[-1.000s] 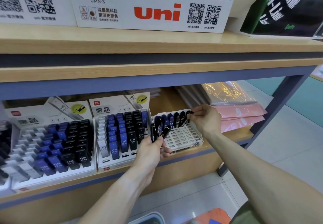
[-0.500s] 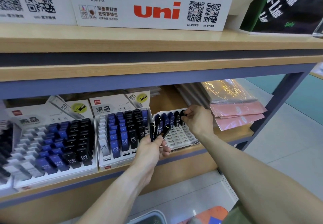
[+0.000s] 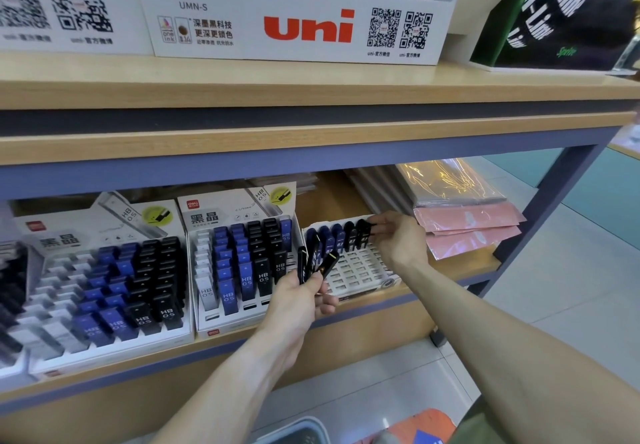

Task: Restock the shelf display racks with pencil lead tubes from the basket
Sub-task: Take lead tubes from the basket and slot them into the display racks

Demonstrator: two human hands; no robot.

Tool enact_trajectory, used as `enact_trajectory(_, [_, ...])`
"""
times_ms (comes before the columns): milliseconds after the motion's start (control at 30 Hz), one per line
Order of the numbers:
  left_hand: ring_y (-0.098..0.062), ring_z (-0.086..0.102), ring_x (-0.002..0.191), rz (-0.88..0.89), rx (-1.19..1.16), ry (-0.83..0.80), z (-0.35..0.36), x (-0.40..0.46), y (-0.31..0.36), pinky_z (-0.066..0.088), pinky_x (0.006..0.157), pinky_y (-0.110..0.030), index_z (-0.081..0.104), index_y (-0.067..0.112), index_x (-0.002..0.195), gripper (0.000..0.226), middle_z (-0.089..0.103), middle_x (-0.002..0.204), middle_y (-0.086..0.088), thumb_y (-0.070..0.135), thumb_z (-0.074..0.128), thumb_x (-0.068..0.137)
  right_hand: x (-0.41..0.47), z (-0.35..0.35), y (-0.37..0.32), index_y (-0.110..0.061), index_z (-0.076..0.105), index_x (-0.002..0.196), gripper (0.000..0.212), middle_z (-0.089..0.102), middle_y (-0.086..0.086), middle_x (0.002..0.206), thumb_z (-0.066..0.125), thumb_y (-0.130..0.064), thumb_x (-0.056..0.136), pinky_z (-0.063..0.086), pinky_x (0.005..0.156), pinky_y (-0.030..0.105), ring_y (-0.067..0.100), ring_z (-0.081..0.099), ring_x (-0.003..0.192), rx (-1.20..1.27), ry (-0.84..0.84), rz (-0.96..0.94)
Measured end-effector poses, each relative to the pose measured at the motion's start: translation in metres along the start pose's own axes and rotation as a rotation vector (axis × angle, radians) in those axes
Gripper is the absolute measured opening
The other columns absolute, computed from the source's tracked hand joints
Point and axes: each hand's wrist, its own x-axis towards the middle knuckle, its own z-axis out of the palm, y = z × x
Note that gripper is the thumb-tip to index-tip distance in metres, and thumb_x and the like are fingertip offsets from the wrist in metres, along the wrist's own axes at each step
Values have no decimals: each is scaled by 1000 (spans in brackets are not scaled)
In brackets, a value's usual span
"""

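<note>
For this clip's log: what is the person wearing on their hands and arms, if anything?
Nothing shows on either one. The left hand and right hand are bare: no gloves, rings, watch or wristband visible. Both forearms are uncovered to the frame's edge, no sleeves. An olive-green garment shows at the bottom right.

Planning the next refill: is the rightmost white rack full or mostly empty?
Mostly empty: the white rack holds tubes only in its back row; slots nearer are bare.

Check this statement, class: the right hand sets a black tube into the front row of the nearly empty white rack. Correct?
Not quite. In the head view the right hand sets the black tube into the back row of the white rack, not the front; the rest stands.
</note>
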Motion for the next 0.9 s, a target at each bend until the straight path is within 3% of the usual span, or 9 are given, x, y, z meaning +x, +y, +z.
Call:
enact_trajectory(67, [-19, 62, 69, -2, -6, -11, -1, -1, 0, 55, 67, -30, 57, 3, 95, 15, 57, 82, -9, 9, 48, 107, -3, -5, -3, -21, 69, 112, 40, 73, -5, 92, 55, 1, 82, 59, 77, 33, 17, 69, 85, -95, 67, -37])
enact_trajectory(133, [-20, 62, 70, -3, -21, -19, -1, 0, 0, 55, 67, -31, 57, 3, 94, 16, 57, 81, -8, 9, 49, 107, -9, -9, -13, -22, 68, 105, 30, 74, -3, 89, 57, -4, 84, 59, 77, 37, 22, 70, 85, -67, 80, -29])
enact_trajectory(233, [-22, 61, 70, -1, -41, -51, 0, 2, 0, 53, 65, -31, 57, 2, 93, 17, 57, 78, -9, 8, 49, 106, -30, -16, -36, -10, 73, 98, 9, 77, 10, 88, 73, -12, 89, 59, 69, 31, 21, 71, 77, 323, -228, 158])
enact_trajectory(300, [-20, 61, 67, -8, -45, -95, 1, 3, -1, 53, 64, -30, 58, 0, 98, 14, 57, 80, -9, 8, 49, 106, -41, -18, -44, -10, 75, 103, 26, 78, 10, 94, 78, -30, 88, 58, 70, 29, 18, 69, 76, 404, -421, 209])
enact_trajectory(367, [-19, 62, 65, -18, -59, -138, 3, 3, -3, 53, 63, -29, 59, -1, 105, 12, 58, 79, -8, 8, 50, 106, -44, -16, -43, -12, 75, 103, 32, 79, 6, 94, 81, -37, 84, 58, 72, 28, 14, 69, 77, 378, -454, 200])
enact_trajectory(533, [-18, 63, 63, -25, -62, -214, 9, 1, -5, 53, 61, -28, 58, 0, 108, 11, 56, 79, -8, 7, 50, 106, -42, -15, -43, -12, 74, 102, 36, 79, 6, 86, 90, -30, 75, 59, 74, 31, 16, 72, 84, 387, -415, 216])
enact_trajectory(633, [-18, 62, 61, -21, -32, -229, 9, 1, -7, 53, 59, -26, 56, -4, 113, 14, 56, 80, -9, 7, 50, 105, -44, -15, -45, -10, 73, 100, 35, 78, 8, 81, 91, -24, 73, 59, 79, 32, 14, 72, 75, 385, -399, 218])
enact_trajectory(800, [-18, 58, 56, -42, 6, -148, 6, 8, -11, 47, 51, -25, 57, -9, 119, 22, 56, 82, -10, 7, 49, 106, -35, -22, -48, -4, 70, 108, 18, 78, 8, 87, 72, -8, 91, 58, 74, 27, 14, 71, 72, 668, -317, 251])
enact_trajectory(900, [-17, 47, 50, -68, -18, -85, 1, 11, -11, 33, 47, -27, 64, -5, 112, 25, 49, 66, -2, 11, 46, 107, -31, -27, -43, -4, 67, 114, 21, 78, 14, 98, 67, -2, 93, 58, 76, 28, 19, 72, 82, 712, -325, 226])
